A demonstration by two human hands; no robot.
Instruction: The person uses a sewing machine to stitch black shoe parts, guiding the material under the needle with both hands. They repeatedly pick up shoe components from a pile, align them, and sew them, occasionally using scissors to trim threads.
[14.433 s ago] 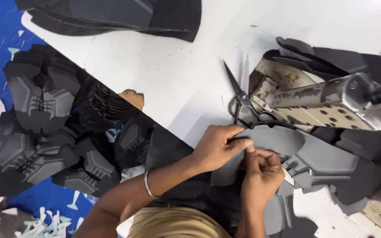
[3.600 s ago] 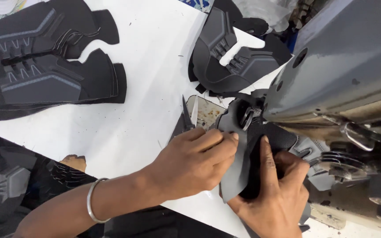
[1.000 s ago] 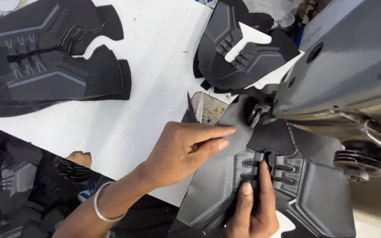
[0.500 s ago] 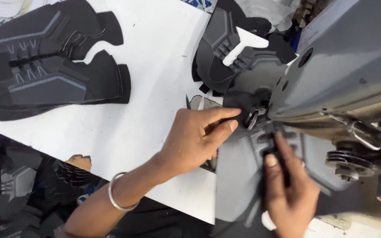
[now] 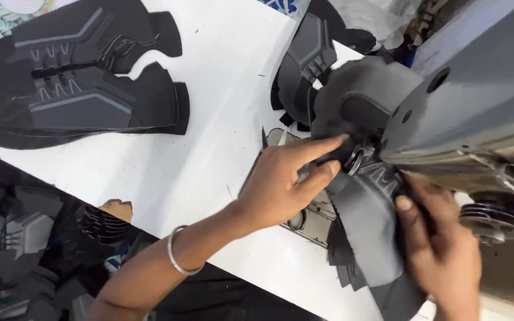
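Seemingly thin, limp and light, the dark shoe upper (image 5: 367, 220) droops off the white tabletop's (image 5: 209, 160) right edge under the sewing machine head (image 5: 471, 101), left hand (image 5: 287, 181) pressing it with flat fingers, right hand (image 5: 441, 249) pinching its lower edge.

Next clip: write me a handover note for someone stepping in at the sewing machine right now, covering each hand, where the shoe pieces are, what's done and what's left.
Left hand: open, fingers flat on the dark grey shoe upper, pressing it near the needle area under the grey sewing machine head.
Right hand: gripping the same upper from its near edge, fingers blurred.
Pieces: a stack of flat uppers lies at the far left of the white table; more lie behind the machine and in a pile below the table edge.
Done: the upper is in place at the machine.
Left: the seam itself is hidden, so check it before going on.
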